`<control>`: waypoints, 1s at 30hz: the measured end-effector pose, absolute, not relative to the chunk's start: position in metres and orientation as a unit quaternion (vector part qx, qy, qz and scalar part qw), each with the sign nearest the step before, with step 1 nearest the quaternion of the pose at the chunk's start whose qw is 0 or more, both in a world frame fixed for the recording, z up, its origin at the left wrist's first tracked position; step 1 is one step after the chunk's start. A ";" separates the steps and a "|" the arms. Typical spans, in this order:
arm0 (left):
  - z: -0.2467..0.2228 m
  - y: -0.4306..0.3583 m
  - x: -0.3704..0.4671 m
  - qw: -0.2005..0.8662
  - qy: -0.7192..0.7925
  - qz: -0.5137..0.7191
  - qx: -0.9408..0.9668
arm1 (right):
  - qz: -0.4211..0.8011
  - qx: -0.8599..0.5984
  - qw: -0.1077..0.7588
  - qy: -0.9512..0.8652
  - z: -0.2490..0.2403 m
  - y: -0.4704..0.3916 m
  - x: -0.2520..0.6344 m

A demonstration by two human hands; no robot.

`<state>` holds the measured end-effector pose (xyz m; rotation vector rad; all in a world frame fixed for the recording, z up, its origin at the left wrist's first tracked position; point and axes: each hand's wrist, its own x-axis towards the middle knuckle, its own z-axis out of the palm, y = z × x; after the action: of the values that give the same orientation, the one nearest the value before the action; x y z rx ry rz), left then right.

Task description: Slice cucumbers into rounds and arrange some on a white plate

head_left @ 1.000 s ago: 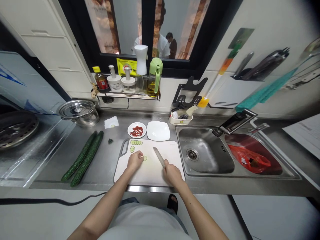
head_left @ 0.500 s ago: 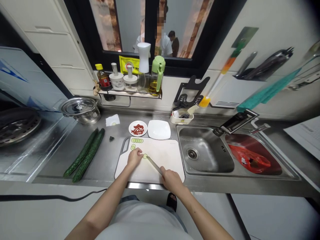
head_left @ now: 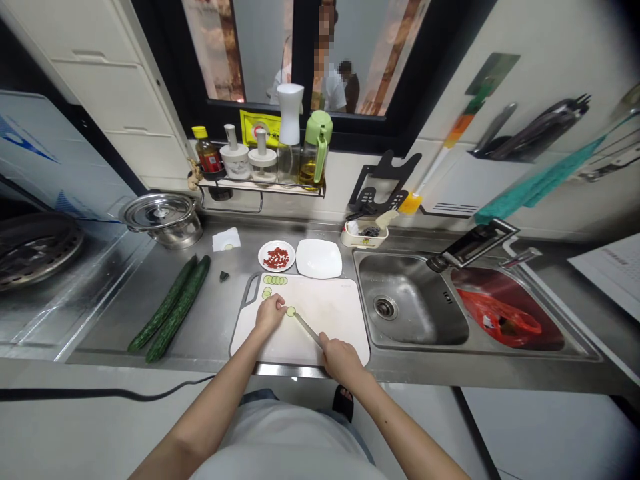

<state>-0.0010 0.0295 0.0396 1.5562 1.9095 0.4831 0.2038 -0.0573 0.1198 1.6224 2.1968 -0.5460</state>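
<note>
My right hand (head_left: 344, 357) is closed round the handle of a knife (head_left: 307, 329), its blade slanting up and left over the white cutting board (head_left: 330, 300). The blade's tip meets a pale green cucumber slice (head_left: 291, 311). Curled and pinched together, the fingers of my left hand (head_left: 271, 313) hold this slice at its left edge; part of the grip is hidden. Behind that hand, more cucumber slices (head_left: 275, 280) lie overlapping in a row along the board's top left, with another small group (head_left: 267, 292) just below them.
Two whole cucumbers (head_left: 173, 310) lie left of the board, near a small dark green scrap (head_left: 224, 275). Behind the board stand a plate of red pieces (head_left: 277, 268) and a white square plate (head_left: 319, 259). A lidded pot (head_left: 167, 223) is back left; the sink (head_left: 415, 300) lies right.
Both hands, the knife and the slice stay in nearly the same place. The whole view has shifted very slightly.
</note>
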 end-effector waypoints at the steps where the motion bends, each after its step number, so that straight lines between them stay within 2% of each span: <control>1: 0.040 0.030 -0.001 0.311 0.724 0.183 0.588 | -0.195 0.571 0.179 0.777 0.120 -0.057 0.203; 30: 0.040 0.034 -0.003 0.328 0.727 0.167 0.579 | -0.186 0.551 0.185 0.792 0.123 -0.040 0.187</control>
<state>-0.0028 0.0341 0.0398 1.5159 1.9036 0.4359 0.1874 -0.0402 0.1231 1.5521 2.2329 -0.5242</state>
